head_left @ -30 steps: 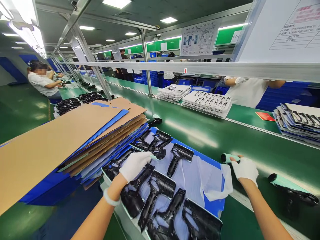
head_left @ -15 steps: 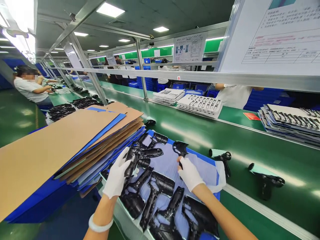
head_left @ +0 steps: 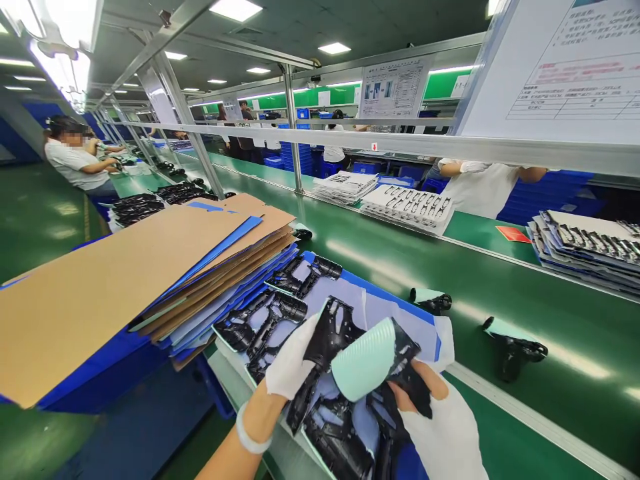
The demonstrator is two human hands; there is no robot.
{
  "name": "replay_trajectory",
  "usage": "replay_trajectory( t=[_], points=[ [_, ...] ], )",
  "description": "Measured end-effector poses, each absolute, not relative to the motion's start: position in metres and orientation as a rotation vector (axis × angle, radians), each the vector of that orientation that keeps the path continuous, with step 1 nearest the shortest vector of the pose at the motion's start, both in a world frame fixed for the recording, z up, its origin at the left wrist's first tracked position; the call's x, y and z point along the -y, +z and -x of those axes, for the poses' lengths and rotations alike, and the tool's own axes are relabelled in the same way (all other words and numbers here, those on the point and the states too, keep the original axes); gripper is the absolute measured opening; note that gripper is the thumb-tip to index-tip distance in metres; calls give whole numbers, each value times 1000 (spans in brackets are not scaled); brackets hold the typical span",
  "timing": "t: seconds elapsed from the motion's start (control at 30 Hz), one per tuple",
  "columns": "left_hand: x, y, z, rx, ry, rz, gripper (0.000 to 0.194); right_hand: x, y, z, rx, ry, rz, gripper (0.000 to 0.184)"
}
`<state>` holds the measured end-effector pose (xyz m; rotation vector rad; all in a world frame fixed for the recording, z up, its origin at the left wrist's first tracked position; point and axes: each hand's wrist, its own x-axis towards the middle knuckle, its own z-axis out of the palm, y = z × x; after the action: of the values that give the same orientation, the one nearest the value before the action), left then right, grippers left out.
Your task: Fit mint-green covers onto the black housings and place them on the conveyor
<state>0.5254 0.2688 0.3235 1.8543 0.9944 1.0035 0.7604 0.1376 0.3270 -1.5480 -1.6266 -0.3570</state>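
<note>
My left hand [head_left: 290,363] and my right hand [head_left: 430,417], both in white gloves, hold a black plastic hair dryer housing [head_left: 330,340] up over the tray. A ribbed mint-green barrel sleeve [head_left: 363,360] sits against that housing, between my hands. The fingertips of my right hand curl under its far side. Below lie more black housing halves [head_left: 260,327] on a blue-lined tray [head_left: 380,300]. Two finished dryers with mint barrels [head_left: 515,350] lie on the green conveyor belt [head_left: 500,280] to the right.
A stack of cardboard and blue sheets [head_left: 125,287] lies left of the tray. Across the belt are trays of black parts [head_left: 407,207] and a stacked pile [head_left: 585,247]. A co-worker [head_left: 480,190] stands opposite, another [head_left: 75,160] sits far left.
My hands have come together and lifted a black housing off the tray, now with the mint-green sleeve against it. The dryers on the belt sit further left.
</note>
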Motion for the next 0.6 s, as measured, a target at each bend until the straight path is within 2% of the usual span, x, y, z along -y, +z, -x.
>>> replay_trajectory(
  t=[0.13,0.23,0.43,0.53,0.6],
  points=[
    [-253,342,-546,-758,910,-1839,43,-142,337,-751,1760,-284,1512,44],
    [-240,360,-559,-615,834,-1577,45,-143,333,-749,1778,-298,1538,49],
    [-230,368,-562,-545,757,-1372,46,-143,325,-750,1765,-220,1541,47],
    [-229,367,-556,-521,727,-1396,53,-143,329,-749,1700,-73,1563,41],
    [-229,367,-551,-474,717,-1514,69,-142,338,-746,1625,216,1585,30]
  ],
)
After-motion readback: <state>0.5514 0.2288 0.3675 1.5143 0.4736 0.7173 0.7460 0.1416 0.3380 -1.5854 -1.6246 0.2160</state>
